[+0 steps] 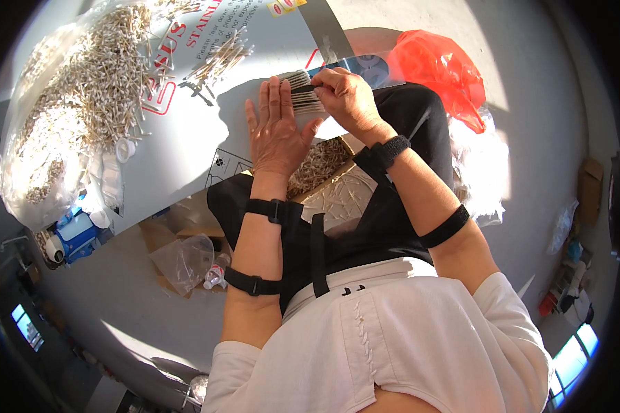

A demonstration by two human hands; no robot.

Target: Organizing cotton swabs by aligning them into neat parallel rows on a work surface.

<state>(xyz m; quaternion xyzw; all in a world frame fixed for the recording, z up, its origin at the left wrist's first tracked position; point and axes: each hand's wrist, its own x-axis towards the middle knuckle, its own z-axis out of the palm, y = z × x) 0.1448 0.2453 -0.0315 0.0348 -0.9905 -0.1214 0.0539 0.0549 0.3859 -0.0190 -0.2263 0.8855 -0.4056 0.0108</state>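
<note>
A row of cotton swabs [307, 102] lies side by side near the table's edge. My left hand [277, 131] rests flat with its fingers stretched out, touching or close to the left ends of the row. Over the row's right side, my right hand [348, 102] is closed in a pinch around a thin dark strip, which reaches left across the swabs; its exact kind is hard to make out. Below my hands, a box [348, 146] of loose cotton swabs sits between my legs, partly hidden by my left hand and wrist.
A large see-through bag [21, 148] spills many cotton swabs onto the grey table [176, 148]. A loose pile of swabs [222, 60] lies farther back. To the right is a red plastic bag [439, 69]. A blue package [79, 234] stands at the table's left corner.
</note>
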